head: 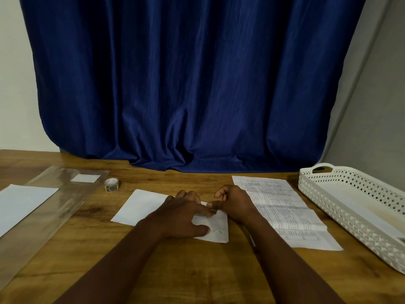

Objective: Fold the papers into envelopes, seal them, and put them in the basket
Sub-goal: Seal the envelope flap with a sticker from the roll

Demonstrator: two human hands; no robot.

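Observation:
A white envelope (142, 206) lies flat in the middle of the wooden table. My left hand (184, 216) presses down on its right half, fingers spread over the paper. My right hand (233, 202) sits at the envelope's right end, thumb and forefinger pinching at its edge or at something small there; what it pinches is too small to tell. A printed sheet (282, 211) lies just right of my hands. The white perforated basket (350, 207) stands at the right edge of the table with at least one white envelope inside.
A small tape roll (112, 184) stands left of the envelope. A clear plastic sleeve (54, 205) with a white label runs along the left, with a blank white sheet (19, 205) beside it. A blue curtain (186, 84) hangs behind the table.

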